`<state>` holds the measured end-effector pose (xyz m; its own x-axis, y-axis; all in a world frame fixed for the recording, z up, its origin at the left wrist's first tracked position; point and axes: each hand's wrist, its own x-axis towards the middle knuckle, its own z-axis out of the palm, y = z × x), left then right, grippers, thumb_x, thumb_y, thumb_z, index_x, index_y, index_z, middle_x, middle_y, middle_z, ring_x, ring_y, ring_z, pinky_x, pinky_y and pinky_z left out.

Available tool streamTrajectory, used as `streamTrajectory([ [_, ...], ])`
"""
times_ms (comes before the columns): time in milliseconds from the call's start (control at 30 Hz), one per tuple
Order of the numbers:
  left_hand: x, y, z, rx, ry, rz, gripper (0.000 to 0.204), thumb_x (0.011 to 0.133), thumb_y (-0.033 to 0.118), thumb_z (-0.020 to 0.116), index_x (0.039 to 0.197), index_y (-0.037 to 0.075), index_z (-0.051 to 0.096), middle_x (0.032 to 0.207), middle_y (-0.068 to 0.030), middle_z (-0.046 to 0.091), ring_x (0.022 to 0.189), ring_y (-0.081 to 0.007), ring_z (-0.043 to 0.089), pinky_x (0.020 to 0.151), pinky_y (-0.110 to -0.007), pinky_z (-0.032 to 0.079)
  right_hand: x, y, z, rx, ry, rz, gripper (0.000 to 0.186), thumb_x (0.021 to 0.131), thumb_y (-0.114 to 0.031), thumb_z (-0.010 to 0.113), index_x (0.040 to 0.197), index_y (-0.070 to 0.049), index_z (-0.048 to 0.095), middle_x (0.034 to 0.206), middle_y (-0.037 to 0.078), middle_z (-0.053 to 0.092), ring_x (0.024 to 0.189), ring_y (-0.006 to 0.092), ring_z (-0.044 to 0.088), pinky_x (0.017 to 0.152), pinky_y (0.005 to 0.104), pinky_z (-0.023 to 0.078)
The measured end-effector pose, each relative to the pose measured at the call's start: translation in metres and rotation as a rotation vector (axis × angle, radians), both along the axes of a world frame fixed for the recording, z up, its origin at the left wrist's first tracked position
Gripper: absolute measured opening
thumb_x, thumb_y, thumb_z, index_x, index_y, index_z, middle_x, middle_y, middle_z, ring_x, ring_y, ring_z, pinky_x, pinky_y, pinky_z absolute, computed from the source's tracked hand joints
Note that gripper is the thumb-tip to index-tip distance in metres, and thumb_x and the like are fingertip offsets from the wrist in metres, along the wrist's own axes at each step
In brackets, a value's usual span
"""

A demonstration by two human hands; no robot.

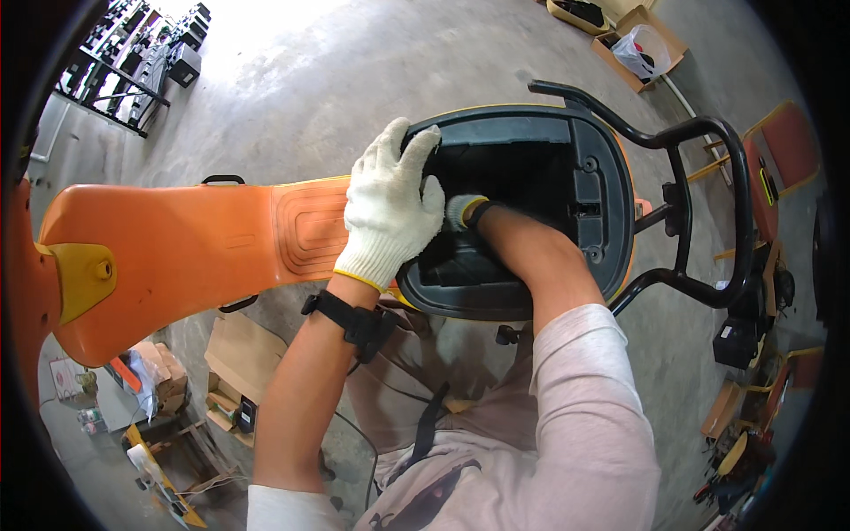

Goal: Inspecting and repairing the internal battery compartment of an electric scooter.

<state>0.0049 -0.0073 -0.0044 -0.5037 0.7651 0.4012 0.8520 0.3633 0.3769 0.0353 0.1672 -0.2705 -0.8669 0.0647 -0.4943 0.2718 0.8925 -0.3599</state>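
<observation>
In front of me stands an orange scooter [177, 223] with its black storage compartment [496, 299] uncovered. My left hand [391, 202], in a white knitted glove, rests on the compartment's front rim. Its fingers are stretched out and partly spread, with the tips near the far side of the opening. My right hand [458, 211] reaches down inside the dark compartment. Only the glove's cuff area shows; the fingers, and anything they touch or hold, are hidden. A black strap with a small device [354, 324] is around my left wrist.
A black tubular rear rack [730, 177] curves out at the scooter's right end. Beyond it are chairs [786, 146] and a cardboard box with a plastic bag [642, 49]. Shelving [124, 66] stands far left. Open cartons [239, 363] lie on the floor at near left.
</observation>
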Motion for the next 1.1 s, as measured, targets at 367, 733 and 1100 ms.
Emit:
streamTrajectory([
  [367,-0.002,0.002,0.002,-0.001,0.010,-0.010,0.055,0.084,0.009,0.065,0.138,0.017,0.059,0.146,-0.0169,0.052,0.131,-0.0405,0.054,0.108,-0.049,0.047,-0.012,0.002,0.034,0.123,0.045,0.132,0.028,0.078,-0.028,0.070,0.099,-0.013,0.082,0.109,0.017,0.076,0.104,0.0329,0.074,0.090,0.0479,0.056],
  [733,-0.002,0.001,0.000,-0.004,0.015,-0.005,0.054,0.084,0.010,0.065,0.137,0.016,0.060,0.146,-0.0174,0.052,0.130,-0.0414,0.053,0.108,-0.050,0.047,-0.002,0.013,0.009,-0.094,-0.285,-0.029,0.031,0.071,-0.025,0.074,0.098,-0.012,0.082,0.104,0.015,0.077,0.102,0.0326,0.074,0.088,0.0483,0.055],
  [1100,-0.003,0.001,-0.003,0.023,0.027,-0.021,0.054,0.085,0.012,0.066,0.138,0.019,0.059,0.145,-0.0159,0.052,0.129,-0.0415,0.054,0.106,-0.050,0.048,0.004,-0.005,0.018,0.193,0.053,0.166,0.034,0.090,-0.031,0.061,0.112,-0.012,0.079,0.120,0.016,0.074,0.113,0.0361,0.070,0.096,0.0496,0.054],
])
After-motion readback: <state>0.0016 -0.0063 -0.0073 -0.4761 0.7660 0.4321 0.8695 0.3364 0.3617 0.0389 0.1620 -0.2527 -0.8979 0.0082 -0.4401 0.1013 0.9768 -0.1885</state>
